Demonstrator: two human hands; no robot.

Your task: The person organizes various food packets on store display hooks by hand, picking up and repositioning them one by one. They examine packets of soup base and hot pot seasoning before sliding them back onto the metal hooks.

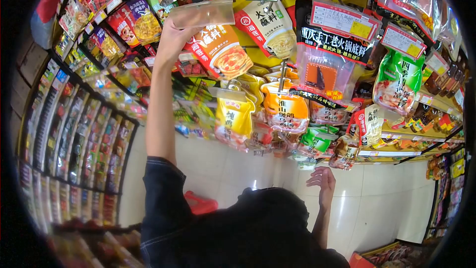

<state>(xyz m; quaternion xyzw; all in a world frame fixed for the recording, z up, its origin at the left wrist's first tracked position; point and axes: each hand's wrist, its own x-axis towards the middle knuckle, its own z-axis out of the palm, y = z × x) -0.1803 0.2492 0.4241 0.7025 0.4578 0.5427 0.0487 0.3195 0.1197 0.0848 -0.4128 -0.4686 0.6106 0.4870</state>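
Note:
My left hand (173, 31) is raised on a stretched arm to the hanging display. Its fingers close on the left end of a clear plastic label holder (210, 14), which shows no price card. Right below the holder hangs an orange pouch of hot pot dipping sauce (221, 52). To its right is a pale dipping sauce pouch (270, 25) on a metal hook. My right hand (323, 181) hangs low over the floor, fingers loosely apart and nothing in it. The nearest goods to it are a brown pouch (344, 153) and a green pouch (317, 140).
A black-topped hot pot base pack (327, 64) hangs behind a red-edged price card (342, 20). Yellow soup pouches (233, 116) hang lower. Packed shelves (74, 134) line the left side. A red object (201, 203) lies on the tiled floor (386, 193) beside my body.

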